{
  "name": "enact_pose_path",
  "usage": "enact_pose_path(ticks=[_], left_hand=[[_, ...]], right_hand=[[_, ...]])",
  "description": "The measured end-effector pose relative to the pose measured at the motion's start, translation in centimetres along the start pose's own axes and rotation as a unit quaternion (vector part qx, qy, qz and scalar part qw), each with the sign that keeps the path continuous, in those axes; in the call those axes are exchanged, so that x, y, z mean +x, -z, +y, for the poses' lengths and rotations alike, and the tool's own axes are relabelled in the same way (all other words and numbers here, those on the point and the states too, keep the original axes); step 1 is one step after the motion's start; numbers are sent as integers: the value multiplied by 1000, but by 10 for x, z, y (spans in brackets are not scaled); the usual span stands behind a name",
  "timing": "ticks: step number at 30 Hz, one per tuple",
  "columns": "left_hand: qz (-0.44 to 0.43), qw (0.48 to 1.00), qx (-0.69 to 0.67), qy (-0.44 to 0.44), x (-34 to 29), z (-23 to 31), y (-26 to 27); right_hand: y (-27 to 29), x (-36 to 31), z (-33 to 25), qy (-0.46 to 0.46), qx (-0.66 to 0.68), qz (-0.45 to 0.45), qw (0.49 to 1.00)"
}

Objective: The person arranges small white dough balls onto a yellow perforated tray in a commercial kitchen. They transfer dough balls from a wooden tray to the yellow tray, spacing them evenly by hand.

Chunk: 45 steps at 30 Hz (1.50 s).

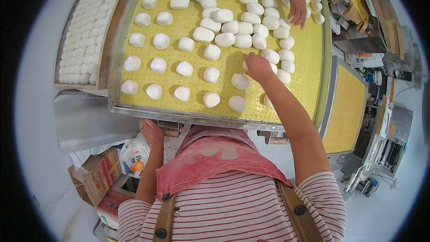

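My right hand [257, 66] reaches over a yellow perforated tray [170, 110]. Its fingers are closed on a white dough piece [245, 66], which is partly hidden under the hand. Just below it lies another dough piece [240, 81]. Rounded dough pieces stand spaced in rows on the tray's left and near side, while longer ones [243, 41] crowd together beyond my hand. Down at the tray's front edge, my left hand [152, 132] is curled beside a wooden roller [170, 128]; what it holds, if anything, is hidden.
A co-worker's hand [297, 9] hangs over the tray's far right, among more dough pieces. At the left stands a wooden box [102, 54] packed with dough balls. Another yellow board [345, 107] leans at the right. A cardboard box [96, 177] sits low at the left.
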State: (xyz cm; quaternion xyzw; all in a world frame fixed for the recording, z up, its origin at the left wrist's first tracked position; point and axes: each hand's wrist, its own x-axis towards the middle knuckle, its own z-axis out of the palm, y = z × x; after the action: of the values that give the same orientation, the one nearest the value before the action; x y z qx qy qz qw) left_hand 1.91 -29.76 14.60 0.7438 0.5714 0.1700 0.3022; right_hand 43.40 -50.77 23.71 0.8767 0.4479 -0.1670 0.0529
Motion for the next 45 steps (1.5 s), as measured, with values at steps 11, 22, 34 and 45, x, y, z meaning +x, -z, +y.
enact_pose_path(ticks=[11, 22, 34, 45], left_hand=[[-3, 1000, -21, -2, 1, -4, 1], [0, 1000, 18, 11, 3, -21, -5], [-29, 998, -12, 57, 4, -14, -3], [-25, 999, -12, 20, 4, -1, 1]], right_hand=[[15, 10, -30, -82, 32, 21, 996], [4, 18, -30, -90, 50, 33, 994], [-43, -187, 8, -27, 81, 168, 982], [-40, -190, 4, -145, 179, -8, 973]])
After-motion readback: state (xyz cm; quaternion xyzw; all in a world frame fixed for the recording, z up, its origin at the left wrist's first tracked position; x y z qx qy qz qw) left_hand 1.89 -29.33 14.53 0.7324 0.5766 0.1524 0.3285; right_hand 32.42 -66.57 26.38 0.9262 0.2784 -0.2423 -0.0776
